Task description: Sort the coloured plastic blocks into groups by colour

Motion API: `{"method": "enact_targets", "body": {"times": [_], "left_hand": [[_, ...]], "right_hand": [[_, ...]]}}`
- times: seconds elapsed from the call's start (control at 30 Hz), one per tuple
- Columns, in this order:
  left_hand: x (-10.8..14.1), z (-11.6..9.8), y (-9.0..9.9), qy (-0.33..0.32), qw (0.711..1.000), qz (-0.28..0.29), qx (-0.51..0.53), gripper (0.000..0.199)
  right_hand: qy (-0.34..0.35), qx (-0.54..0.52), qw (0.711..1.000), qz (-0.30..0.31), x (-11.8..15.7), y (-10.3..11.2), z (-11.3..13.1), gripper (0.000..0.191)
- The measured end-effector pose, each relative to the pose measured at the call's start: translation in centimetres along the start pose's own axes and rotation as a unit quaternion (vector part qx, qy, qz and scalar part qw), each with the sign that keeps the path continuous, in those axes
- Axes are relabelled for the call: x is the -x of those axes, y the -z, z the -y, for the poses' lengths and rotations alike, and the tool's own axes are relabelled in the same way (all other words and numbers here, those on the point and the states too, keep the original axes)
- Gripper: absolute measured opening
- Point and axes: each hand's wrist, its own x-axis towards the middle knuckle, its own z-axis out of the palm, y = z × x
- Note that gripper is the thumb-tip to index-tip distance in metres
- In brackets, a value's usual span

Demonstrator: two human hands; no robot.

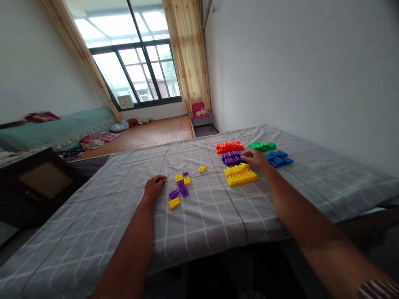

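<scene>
So the yellow pieces (241,175) look like shiny smooth plastic, and the red pile (230,146) has that same glossy plastic look. The grey checked cover (199,216) is matt, slightly wrinkled cloth, tbh. The wall (296,74) seems smooth and matt, while the curtain (188,50) is soft-looking printed fabric.

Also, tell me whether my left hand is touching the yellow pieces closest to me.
Apart. The head view shows a strip of bare grey checked cloth between the left hand and those yellow pieces.
</scene>
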Motion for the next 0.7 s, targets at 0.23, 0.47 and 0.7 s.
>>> {"method": "enact_targets", "body": {"times": [0.23, 0.47, 0.7], "left_hand": [[0.3, -0.2, -0.2, -0.005, 1.000, -0.003, 0.010, 0.030], [0.3, -0.3, -0.4, -0.001, 1.000, -0.001, 0.013, 0.030], [0.3, -0.5, -0.8, 0.001, 1.000, -0.009, 0.004, 0.029]], "right_hand": [[0.068, 0.081, 0.994, -0.037, 0.0, -0.7, 0.2, 0.043], [0.130, 0.086, 0.970, -0.188, 1.2, 0.2, 2.9, 0.036], [0.364, 0.051, 0.930, 0.017, 5.8, -4.7, 13.7, 0.026]]}}
